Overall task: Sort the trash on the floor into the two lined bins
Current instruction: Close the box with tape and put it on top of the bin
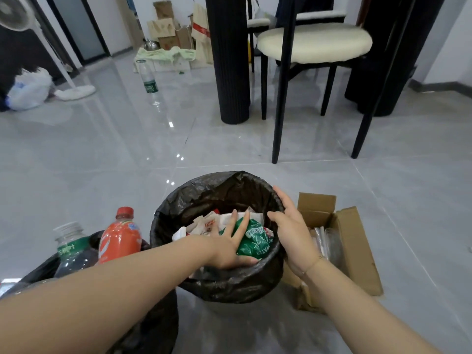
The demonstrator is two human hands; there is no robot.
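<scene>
A bin with a black liner (204,192) stands in front of me, holding crumpled paper and a green wrapper (255,238). My left hand (229,244) lies flat inside it, fingers straight, pressing on the wrappers. My right hand (291,228) rests on the bin's right rim with its fingers relaxed. A second black-lined bin (158,323) at the lower left holds an orange soda bottle (118,236) and a clear bottle with a green label (71,247). Another clear plastic bottle (148,77) stands far off on the floor.
An open cardboard box (352,241) with clear plastic inside sits right of the bin. Beyond are a black-legged chair (314,44), a black table pillar (227,60), a mop (74,92), a white plastic bag (30,88) and stacked cartons (163,26).
</scene>
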